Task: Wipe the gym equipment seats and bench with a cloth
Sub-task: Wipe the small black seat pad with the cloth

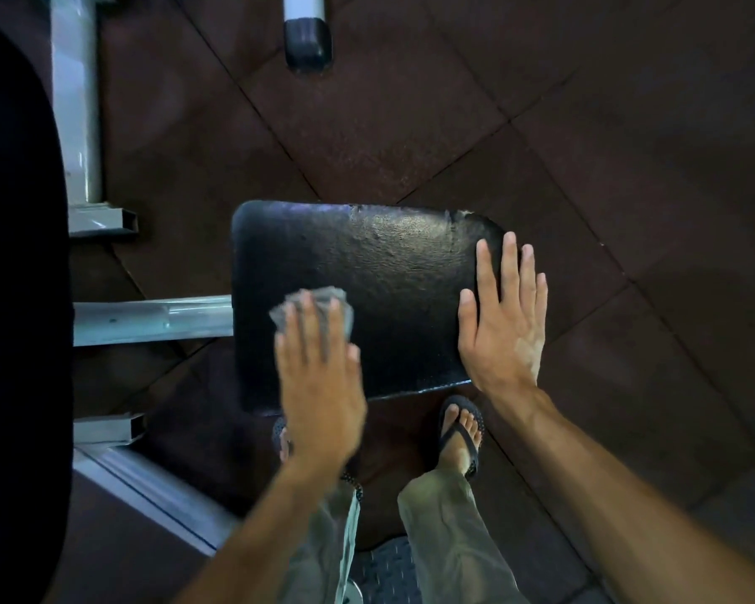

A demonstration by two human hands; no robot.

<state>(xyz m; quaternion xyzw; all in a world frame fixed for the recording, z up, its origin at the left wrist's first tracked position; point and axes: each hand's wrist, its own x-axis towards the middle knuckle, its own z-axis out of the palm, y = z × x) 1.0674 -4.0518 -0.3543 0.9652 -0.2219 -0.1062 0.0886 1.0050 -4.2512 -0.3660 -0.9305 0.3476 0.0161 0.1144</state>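
A black padded seat (384,272) with worn, cracked vinyl fills the middle of the head view. My left hand (319,372) lies flat on a crumpled grey cloth (319,300), pressing it onto the seat's left half; only the cloth's far edge shows past my fingers. My right hand (502,320) rests palm down with fingers spread on the seat's right edge, holding nothing.
Grey metal frame tubes (153,320) run from the seat to the left, with more bars (77,106) beyond. A large black pad (14,298) fills the left edge. A black end cap (308,45) sits at top. Dark rubber floor tiles (585,146) surround; my sandalled feet (460,433) stand below the seat.
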